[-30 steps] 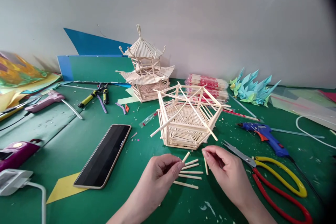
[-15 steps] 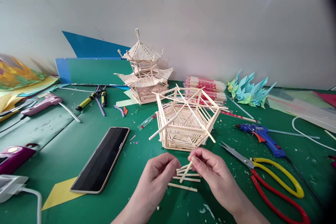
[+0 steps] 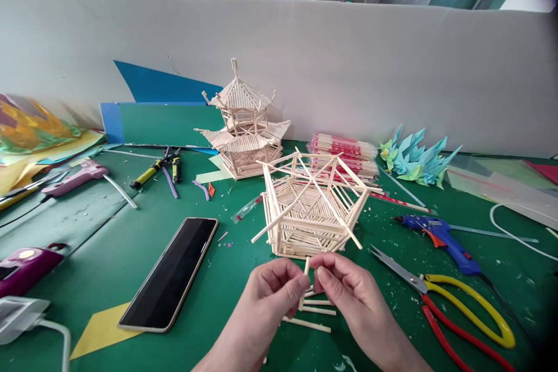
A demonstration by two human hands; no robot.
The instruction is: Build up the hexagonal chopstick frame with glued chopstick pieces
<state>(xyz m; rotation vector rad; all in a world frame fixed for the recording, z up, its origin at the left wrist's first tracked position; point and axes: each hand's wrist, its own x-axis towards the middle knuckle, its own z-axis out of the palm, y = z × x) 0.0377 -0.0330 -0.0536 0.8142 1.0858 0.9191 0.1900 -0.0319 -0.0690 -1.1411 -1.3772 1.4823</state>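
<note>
My left hand (image 3: 274, 293) and my right hand (image 3: 344, 290) meet low in the middle, both pinched on one short wooden stick (image 3: 306, 267) held almost upright between them. A few more cut sticks (image 3: 316, 317) lie on the green mat beneath my fingers. Just beyond stands an unfinished hexagonal stick frame (image 3: 311, 209) with long sticks jutting from its sides. A finished two-tier stick pagoda (image 3: 242, 122) stands behind it near the white wall.
Scissors with red and yellow handles (image 3: 457, 314) and a blue glue gun (image 3: 440, 235) lie to the right. A dark phone (image 3: 172, 270) lies on the left, with pliers (image 3: 157, 165) and pink glue guns (image 3: 76, 177) farther left. Wrapped chopsticks (image 3: 346, 151) and paper cranes (image 3: 414, 154) sit at the back.
My right hand came left from beside the loose sticks and joined my left hand. The stick, tilted half a second ago, now stands nearly upright between both hands.
</note>
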